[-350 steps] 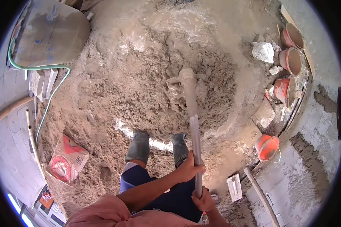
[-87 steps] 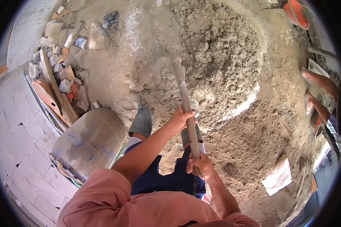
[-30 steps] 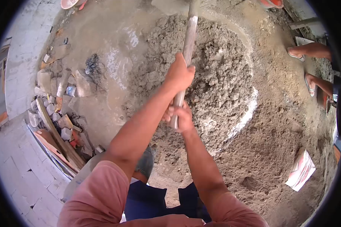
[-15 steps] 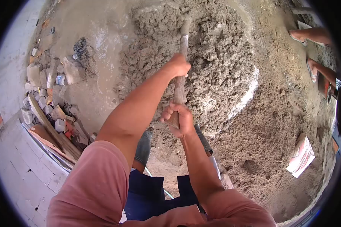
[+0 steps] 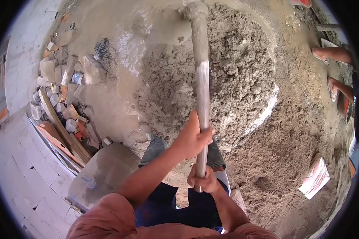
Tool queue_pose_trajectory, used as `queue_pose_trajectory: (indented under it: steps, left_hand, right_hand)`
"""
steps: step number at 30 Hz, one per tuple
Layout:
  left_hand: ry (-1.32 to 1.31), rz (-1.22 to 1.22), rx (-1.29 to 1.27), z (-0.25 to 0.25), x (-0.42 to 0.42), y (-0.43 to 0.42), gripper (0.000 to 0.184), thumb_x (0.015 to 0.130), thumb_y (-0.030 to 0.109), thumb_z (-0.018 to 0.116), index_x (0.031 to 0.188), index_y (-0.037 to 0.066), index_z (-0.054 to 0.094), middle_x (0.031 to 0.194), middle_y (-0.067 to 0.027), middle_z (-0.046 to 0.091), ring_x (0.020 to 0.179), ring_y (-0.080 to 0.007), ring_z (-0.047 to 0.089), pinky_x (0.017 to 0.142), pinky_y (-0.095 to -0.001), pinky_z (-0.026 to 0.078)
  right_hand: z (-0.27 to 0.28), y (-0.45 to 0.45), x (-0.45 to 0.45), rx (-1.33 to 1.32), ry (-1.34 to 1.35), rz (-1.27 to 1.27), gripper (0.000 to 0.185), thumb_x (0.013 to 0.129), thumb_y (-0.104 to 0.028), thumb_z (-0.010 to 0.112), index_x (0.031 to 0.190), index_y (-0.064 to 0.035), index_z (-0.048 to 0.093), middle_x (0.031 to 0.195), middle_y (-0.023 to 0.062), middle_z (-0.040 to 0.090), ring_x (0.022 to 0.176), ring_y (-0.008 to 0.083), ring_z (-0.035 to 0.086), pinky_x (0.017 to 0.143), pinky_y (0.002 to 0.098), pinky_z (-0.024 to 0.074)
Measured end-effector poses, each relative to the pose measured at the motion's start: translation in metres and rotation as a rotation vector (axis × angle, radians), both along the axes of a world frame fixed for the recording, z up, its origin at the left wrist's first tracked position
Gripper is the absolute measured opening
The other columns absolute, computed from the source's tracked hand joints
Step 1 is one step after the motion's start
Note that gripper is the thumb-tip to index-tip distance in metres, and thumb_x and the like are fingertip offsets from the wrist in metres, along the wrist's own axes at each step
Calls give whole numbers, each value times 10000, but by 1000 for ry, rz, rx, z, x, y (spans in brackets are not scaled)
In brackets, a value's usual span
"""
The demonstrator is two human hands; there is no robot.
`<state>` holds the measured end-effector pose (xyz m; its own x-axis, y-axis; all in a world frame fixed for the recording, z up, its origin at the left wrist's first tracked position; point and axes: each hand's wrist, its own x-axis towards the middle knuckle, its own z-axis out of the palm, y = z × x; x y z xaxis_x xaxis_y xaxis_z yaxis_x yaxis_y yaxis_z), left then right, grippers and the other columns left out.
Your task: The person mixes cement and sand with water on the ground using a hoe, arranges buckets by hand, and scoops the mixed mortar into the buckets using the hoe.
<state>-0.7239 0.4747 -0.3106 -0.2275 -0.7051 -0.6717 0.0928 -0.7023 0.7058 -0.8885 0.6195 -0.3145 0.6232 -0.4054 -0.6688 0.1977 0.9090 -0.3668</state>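
Note:
Both of my hands are closed round the wooden handle of a hoe (image 5: 202,75), which runs away from my body over a heap of wet mortar (image 5: 239,75). My left hand (image 5: 193,137) grips the shaft partway along, while my right hand (image 5: 204,181) wraps the butt end close to my legs. At the top of the view, the far end of the hoe is crusted with grey mortar, and its blade is blurred. The mortar is lumpy, with a pale wet streak along its right edge.
Broken stones (image 5: 93,69) and wooden strips (image 5: 62,127) lie at left beside a pale block surface (image 5: 24,167). A grey tub-like container (image 5: 107,171) stands near my left leg. Dry sand (image 5: 279,159) with a torn paper bag (image 5: 315,179) spreads right. Another person's feet (image 5: 332,89) are at the right edge.
Both hands have drawn back toward my body with the hoe, and its far end now shows lifted above the mortar. The grey container has come into view at lower left.

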Motion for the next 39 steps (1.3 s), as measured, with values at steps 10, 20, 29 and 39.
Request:
queue_pose_trajectory:
  steps: [10, 20, 29, 39]
  left_hand:
    - [-1260, -1441, -495, -247, 158, -300, 415, 899, 207, 606, 1114, -147, 626, 1034, -315, 688, 964, -447, 690, 862, -464, 553]
    - [-308, 102, 312, -176, 35, -44, 305, 871, 186, 685, 1029, -52, 577, 830, -127, 619, 699, -235, 633, 627, -429, 517]
    - [688, 277, 682, 14, -68, 130, 674, 970, 156, 679, 1458, 99, 218, 1282, -111, 479, 1250, -275, 546, 1062, -484, 417]
    - [479, 555, 632, 58, -90, 160, 147, 968, 100, 642, 860, 60, 550, 679, -54, 573, 606, -193, 607, 620, -381, 535]
  right_hand:
    - [-189, -288, 225, 163, -331, -575, 79, 814, -46, 579, 867, -34, 521, 719, 79, 536, 591, 230, 556, 552, 420, 475]
    - [-40, -70, 39, 311, 171, -146, 187, 845, -85, 639, 961, -18, 508, 739, 85, 560, 603, 209, 592, 580, 361, 501]
    - [127, 65, -154, -422, 935, 805, 212, 766, -156, 694, 878, -18, 577, 598, 162, 597, 503, 305, 626, 479, 402, 502]
    - [208, 85, -110, -161, 1049, 1032, 339, 742, -186, 644, 1024, 1, 611, 698, 239, 645, 687, 422, 680, 653, 512, 540]
